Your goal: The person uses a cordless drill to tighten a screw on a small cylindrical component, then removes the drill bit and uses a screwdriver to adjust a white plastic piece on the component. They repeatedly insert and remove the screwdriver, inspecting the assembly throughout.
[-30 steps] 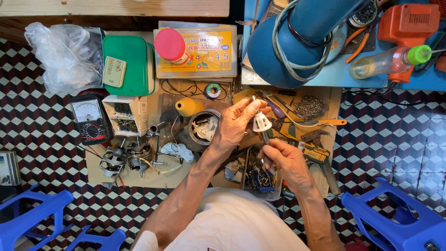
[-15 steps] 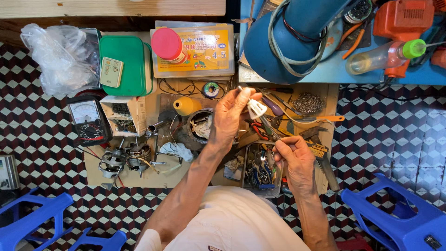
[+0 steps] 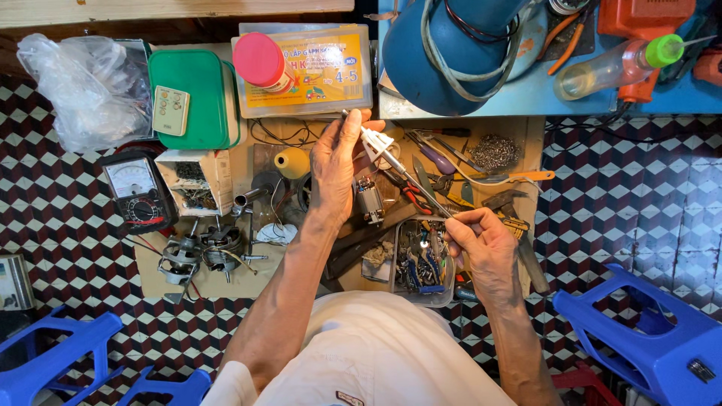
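Analog multimeter [image 3: 138, 192] far left on bench [image 3: 526, 143]. Left hand [image 3: 336, 169] pinching small white part [image 3: 376, 140], seemingly plastic, above bench. Right hand [image 3: 485, 248] closed around slim metal tool [image 3: 412, 180], tip touching part.

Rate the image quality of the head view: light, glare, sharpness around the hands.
Head view: light is even and soft, with only faint shadows under the left hand and right hand; mild glare on the yellow plastic box and the clear bottle; the white part and thin tool are reasonably sharp; the edges bow slightly from a wide lens.
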